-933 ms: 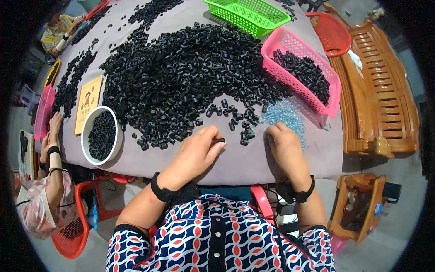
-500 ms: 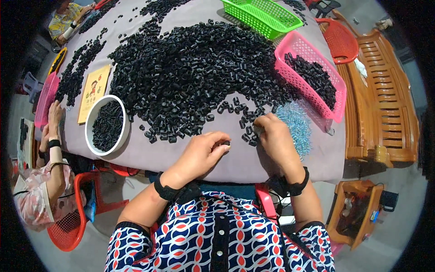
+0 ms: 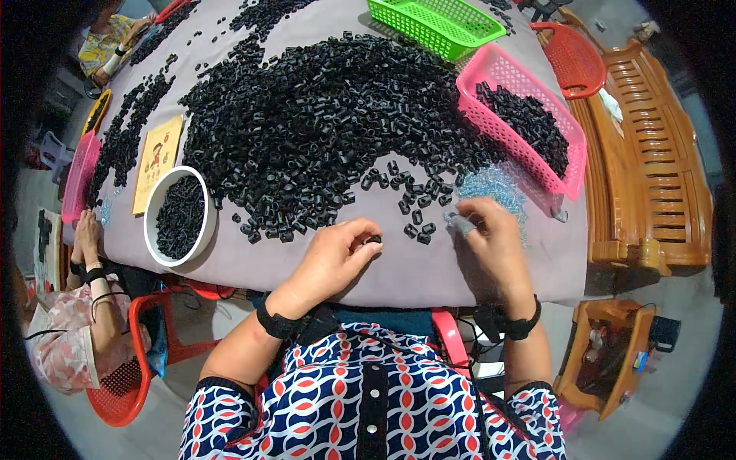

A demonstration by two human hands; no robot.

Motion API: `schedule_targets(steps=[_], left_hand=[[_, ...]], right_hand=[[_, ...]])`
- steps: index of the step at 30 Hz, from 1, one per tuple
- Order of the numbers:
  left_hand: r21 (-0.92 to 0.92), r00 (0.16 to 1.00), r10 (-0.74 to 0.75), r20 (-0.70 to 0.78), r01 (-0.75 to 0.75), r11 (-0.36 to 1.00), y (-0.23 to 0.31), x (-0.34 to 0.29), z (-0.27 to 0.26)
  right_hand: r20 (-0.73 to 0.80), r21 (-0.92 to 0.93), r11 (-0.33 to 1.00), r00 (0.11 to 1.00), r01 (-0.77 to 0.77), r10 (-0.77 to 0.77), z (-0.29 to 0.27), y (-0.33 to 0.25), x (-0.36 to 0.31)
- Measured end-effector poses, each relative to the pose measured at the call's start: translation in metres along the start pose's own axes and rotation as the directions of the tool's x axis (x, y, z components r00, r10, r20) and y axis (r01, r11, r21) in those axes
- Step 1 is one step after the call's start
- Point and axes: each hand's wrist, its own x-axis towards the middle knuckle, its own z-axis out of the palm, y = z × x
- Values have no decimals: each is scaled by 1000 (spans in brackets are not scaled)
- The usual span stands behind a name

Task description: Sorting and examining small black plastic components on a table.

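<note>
My left hand (image 3: 343, 247) is closed, with a small black plastic tube-like piece (image 3: 373, 239) pinched between thumb and fingertips just above the cloth. My right hand (image 3: 494, 230) is at the near edge of a pile of tiny clear bluish pieces (image 3: 498, 186). Its fingers are curled together, and something greyish shows at the fingertips; what they hold, if anything, I cannot make out. Several loose black pieces (image 3: 412, 230) lie between my hands. Beyond them spreads a large heap of the same black pieces (image 3: 322, 123).
At the right, a pink basket (image 3: 571, 130) holds black pieces; a green basket (image 3: 437, 27) stands behind it. On the left are a white bowl (image 3: 157, 249) of thin black pieces and a yellow booklet (image 3: 159, 157). Two other people sit along the left side. A wooden bench (image 3: 652, 161) stands at right.
My right hand has moved right and slightly nearer to me, off the loose black pieces to the clear pile. My left hand stays nearly in place with its black piece.
</note>
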Motion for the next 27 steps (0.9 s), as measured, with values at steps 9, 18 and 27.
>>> schedule_targets(steps=[9, 18, 27], left_hand=[[-28, 999, -48, 7, 48, 998, 1, -2, -1], [-12, 1000, -10, -2, 10, 1000, 0, -1, -1], [-61, 998, -63, 13, 64, 996, 2, 0, -2]], right_hand=[[58, -81, 991, 993, 108, -104, 4, -17, 12], [-4, 247, 968, 999, 36, -36, 7, -1, 12], [-58, 79, 996, 998, -30, 35, -21, 16, -2]])
